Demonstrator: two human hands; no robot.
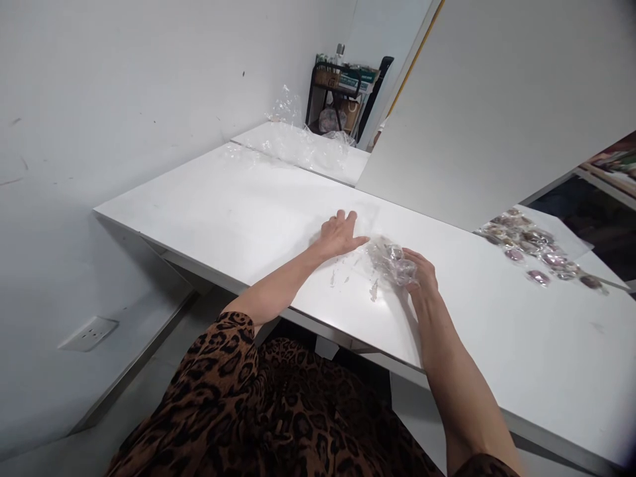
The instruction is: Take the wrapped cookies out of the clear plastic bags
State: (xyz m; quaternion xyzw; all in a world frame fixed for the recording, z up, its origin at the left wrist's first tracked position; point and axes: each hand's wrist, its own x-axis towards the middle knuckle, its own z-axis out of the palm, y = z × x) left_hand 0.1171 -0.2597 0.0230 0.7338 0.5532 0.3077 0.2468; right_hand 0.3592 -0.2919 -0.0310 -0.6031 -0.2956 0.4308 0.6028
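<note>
My left hand [339,235] rests on the white table [209,212], fingers spread, its thumb reaching toward a crinkled clear plastic bag [392,260]. What looks like a thin clear sheet lies faintly under and beyond those fingers. The bag holds small purplish and brownish pieces, whose kind I cannot make out. At the bag's right side, my right hand [423,275] curls its fingers around the plastic; the fingertips are partly hidden. Small wet-looking marks or clear scraps [373,289] show on the tabletop just in front of the bag.
To the right lies a spread of individually wrapped purplish and brown pieces [539,248]. Loose clear plastic bags [293,146] are heaped at the far left, against the wall [124,79]. A large pale panel [467,99] borders the table's back edge. Farther off stands a loaded black cart [313,93].
</note>
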